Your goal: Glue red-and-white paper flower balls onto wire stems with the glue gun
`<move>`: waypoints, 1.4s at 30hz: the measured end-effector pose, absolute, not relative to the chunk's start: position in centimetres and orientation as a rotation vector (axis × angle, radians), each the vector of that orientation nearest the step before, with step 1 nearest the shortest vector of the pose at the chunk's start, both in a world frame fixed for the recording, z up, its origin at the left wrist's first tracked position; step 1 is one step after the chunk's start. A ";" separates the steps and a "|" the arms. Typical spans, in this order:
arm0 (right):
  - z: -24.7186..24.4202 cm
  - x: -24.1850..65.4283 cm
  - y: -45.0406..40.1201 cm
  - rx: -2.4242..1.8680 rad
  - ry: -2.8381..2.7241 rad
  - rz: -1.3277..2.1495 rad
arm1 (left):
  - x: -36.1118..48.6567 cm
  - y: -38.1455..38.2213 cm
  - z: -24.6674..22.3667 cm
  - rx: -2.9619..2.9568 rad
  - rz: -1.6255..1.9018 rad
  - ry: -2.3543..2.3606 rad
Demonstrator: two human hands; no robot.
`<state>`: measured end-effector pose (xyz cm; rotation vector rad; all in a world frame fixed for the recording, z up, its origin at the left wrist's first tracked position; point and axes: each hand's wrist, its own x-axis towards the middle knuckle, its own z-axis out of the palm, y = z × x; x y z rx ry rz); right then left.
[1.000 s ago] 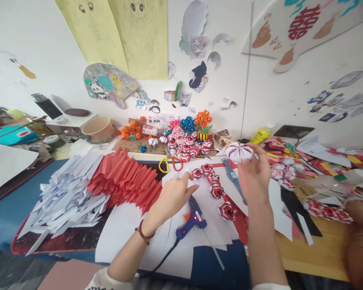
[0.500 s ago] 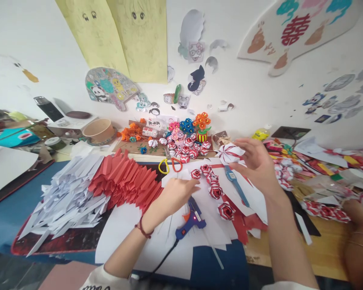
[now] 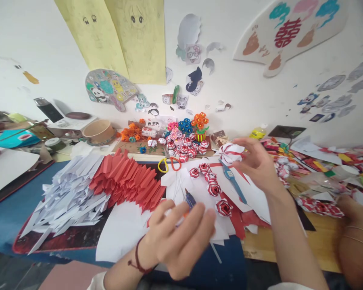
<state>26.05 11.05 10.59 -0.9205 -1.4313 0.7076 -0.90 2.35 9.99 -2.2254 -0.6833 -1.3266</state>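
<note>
My right hand [image 3: 257, 163] pinches a white paper flower with red stripes [image 3: 230, 154] between thumb and fingers, raised over the right side of the sheets. My left hand [image 3: 178, 237] is over the blue hot glue gun [image 3: 190, 199], its fingers spread and partly blurred. Most of the glue gun is hidden behind that hand; only its nozzle end shows, so I cannot tell whether the fingers touch it. Between my hands, several red-and-white paper roses [image 3: 214, 189] lie in a curved row on the white paper sheets [image 3: 175, 183]. A blue craft knife [image 3: 237, 187] rests beside them.
Folded white paper strips [image 3: 69, 197] and red ones [image 3: 127, 179] are piled at the left. Scissors [image 3: 169, 164] with yellow and orange handles lie behind. Finished paper flowers [image 3: 184, 149] stand by the wall. Another person's arm [image 3: 357, 233] is at the far right.
My left hand has moved down and toward me, from near the roses to over the glue gun, and its fingers have spread. My right hand still holds the striped flower.
</note>
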 end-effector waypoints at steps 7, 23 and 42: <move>3.6 21.9 9.0 -0.844 -1.102 1.152 | 0.1 4.3 10.1 -2.389 -1.503 -1.209; -1.3 18.4 9.7 -0.711 -0.890 1.383 | 0.6 7.0 12.4 -2.580 -1.521 -1.005; -2.3 18.0 10.4 -0.678 -0.853 1.445 | 0.3 8.4 11.5 -2.566 -1.458 -0.870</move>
